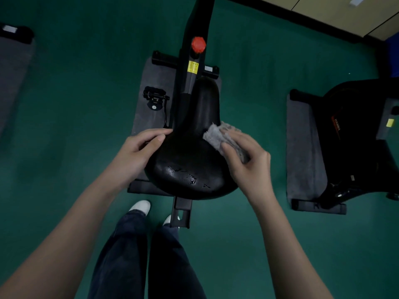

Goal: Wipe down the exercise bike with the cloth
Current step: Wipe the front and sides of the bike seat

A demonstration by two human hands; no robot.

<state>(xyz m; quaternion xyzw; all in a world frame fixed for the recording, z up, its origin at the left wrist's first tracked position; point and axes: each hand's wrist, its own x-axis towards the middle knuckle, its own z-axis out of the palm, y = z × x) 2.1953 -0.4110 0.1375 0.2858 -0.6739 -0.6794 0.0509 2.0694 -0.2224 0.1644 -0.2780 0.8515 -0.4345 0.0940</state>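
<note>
A black exercise bike stands below me on a grey mat, its wide black saddle (190, 160) cracked near the rear. The black frame (192, 67) runs forward with a red knob (198, 44) and a yellow label on it. My right hand (248, 160) grips a folded grey cloth (218, 135) and presses it against the saddle's right side. My left hand (140, 149) rests on the saddle's left edge, fingers curled over the rim. A black pedal (155, 96) sticks out on the left.
A second black exercise bike (356, 137) stands on its own grey mat (302, 147) to the right. Another grey mat (13, 67) lies at the far left. Green floor surrounds everything. My legs and white shoes (141, 207) are just behind the rear stabiliser bar.
</note>
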